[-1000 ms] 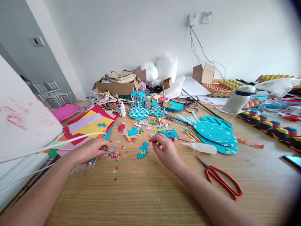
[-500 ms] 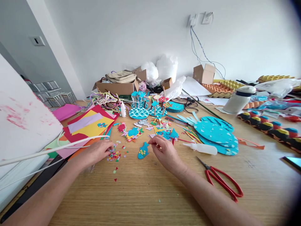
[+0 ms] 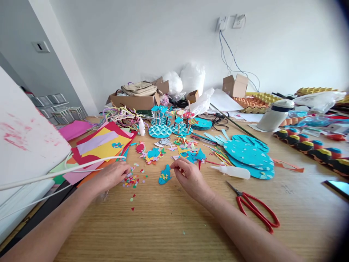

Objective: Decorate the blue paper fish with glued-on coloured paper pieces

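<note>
A blue paper fish (image 3: 164, 175) with yellow pieces on its body lies on the wooden table, between both hands. My right hand (image 3: 188, 176) is beside its tail with the fingers pinched together; whatever they hold, if anything, is too small to make out. At the left edge of a pile of small coloured paper dots (image 3: 132, 179) is my left hand (image 3: 117, 174), its fingers closed and their tips partly hidden. Two red triangles and a green dot lie nearer the front. Behind the fish are paper cutouts (image 3: 153, 154) of sea animals.
Red-handled scissors (image 3: 257, 209) and a glue bottle (image 3: 233, 171) lie at the right, near blue paper discs (image 3: 248, 154). Coloured sheets (image 3: 105, 143) are stacked at the left, with white cables (image 3: 81, 166) crossing over them. Blue wave-shaped models (image 3: 160, 130) stand further back.
The view has shifted slightly. Both hands stay in nearly the same places, and the fish still lies between them.
</note>
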Demonstrator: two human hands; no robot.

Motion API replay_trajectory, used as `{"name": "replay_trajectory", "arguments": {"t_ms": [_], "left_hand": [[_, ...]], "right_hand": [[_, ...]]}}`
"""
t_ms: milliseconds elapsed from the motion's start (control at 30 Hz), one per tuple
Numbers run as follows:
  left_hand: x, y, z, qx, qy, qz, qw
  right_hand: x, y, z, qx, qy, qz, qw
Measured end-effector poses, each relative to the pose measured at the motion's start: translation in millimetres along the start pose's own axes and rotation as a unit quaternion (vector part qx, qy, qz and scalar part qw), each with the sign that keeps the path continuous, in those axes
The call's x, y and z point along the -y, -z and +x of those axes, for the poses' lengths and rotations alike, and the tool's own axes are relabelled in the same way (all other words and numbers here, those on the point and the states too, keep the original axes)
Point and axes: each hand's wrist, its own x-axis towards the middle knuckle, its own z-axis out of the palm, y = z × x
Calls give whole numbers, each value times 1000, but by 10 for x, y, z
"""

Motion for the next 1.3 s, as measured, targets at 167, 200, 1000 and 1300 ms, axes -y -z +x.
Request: {"name": "replay_trajectory", "arguments": {"t_ms": [167, 200, 1000, 1300], "left_hand": [[-18, 16, -2, -20, 17, -6, 1000], [-31, 23, 0, -24, 20, -7, 999], [-129, -119, -537, -92, -119, -38, 988], [-492, -81, -516, -19, -69, -70, 995]], "right_hand": [[-10, 0, -4, 4, 1, 2, 1000], [-12, 0, -5, 4, 2, 3, 1000], [7, -11, -12, 17, 1, -1, 1000], [36, -48, -28, 37, 7, -1, 999]]}}
